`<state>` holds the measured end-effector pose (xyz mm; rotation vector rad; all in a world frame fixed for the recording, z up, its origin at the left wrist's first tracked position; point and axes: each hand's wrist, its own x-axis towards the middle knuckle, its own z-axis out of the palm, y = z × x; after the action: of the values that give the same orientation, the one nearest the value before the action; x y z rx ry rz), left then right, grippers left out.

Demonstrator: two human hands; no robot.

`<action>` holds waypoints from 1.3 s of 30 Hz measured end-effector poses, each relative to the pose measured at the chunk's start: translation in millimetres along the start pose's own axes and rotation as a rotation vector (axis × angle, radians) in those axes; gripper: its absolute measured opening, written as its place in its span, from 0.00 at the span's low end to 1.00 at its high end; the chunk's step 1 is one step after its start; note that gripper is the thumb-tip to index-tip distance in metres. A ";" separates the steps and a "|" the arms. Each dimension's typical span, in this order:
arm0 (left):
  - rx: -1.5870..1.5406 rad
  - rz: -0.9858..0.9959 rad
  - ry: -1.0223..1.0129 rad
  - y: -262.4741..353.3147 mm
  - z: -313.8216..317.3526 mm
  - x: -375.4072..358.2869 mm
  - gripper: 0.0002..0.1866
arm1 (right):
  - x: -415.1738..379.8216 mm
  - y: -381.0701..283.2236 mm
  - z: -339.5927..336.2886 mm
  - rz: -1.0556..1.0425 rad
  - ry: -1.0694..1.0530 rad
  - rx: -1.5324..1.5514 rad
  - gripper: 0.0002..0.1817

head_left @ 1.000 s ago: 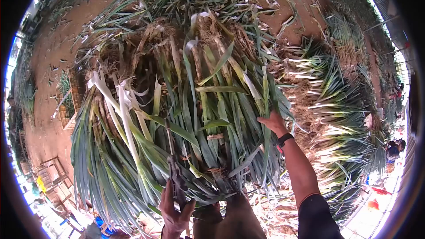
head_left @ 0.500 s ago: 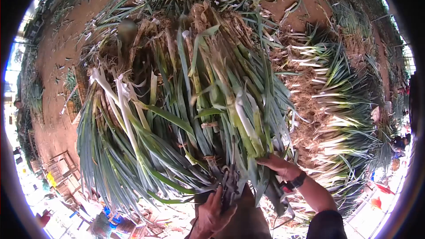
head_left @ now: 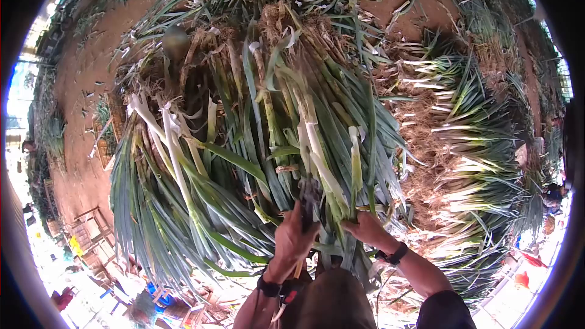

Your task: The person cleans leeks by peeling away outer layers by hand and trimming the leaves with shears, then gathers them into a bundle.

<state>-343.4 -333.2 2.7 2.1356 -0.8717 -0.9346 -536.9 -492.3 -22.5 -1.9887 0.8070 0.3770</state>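
Here's our leek [head_left: 331, 184], its pale stalk running out beyond the fingertips of our right hand [head_left: 368, 233], over the near edge of the leek pile [head_left: 152, 189]; those fingers are closed round its green leaves. Just beside it, our left hand [head_left: 292, 244] has a dark tool [head_left: 308, 200] wrapped in its fingers, the tip by the stalk, contact we can't make out. Past the pile's right edge, we see a leek row [head_left: 478, 164], roots facing the pile.
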 end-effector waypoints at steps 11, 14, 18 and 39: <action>-0.026 -0.304 -0.139 -10.8 -31.5 -111.3 0.42 | 54.5 -6.4 -62.1 0.292 -0.368 -0.148 0.29; -0.038 -0.362 -0.171 -14.6 -34.7 -131.8 0.42 | 83.3 33.7 -56.0 0.262 -0.624 0.290 0.35; -0.085 -0.315 -0.123 -18.6 -35.5 -160.9 0.45 | 159.1 -174.0 -183.6 -0.048 -0.305 0.291 0.26; 0.005 -0.125 -0.106 32.2 0.1 -101.4 0.46 | 60.0 47.8 31.9 0.093 0.161 -0.301 0.34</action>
<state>-406.9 -274.0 64.2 2.1816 -0.7993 -1.1190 -523.0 -505.5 -103.3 -2.2882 0.9939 0.4162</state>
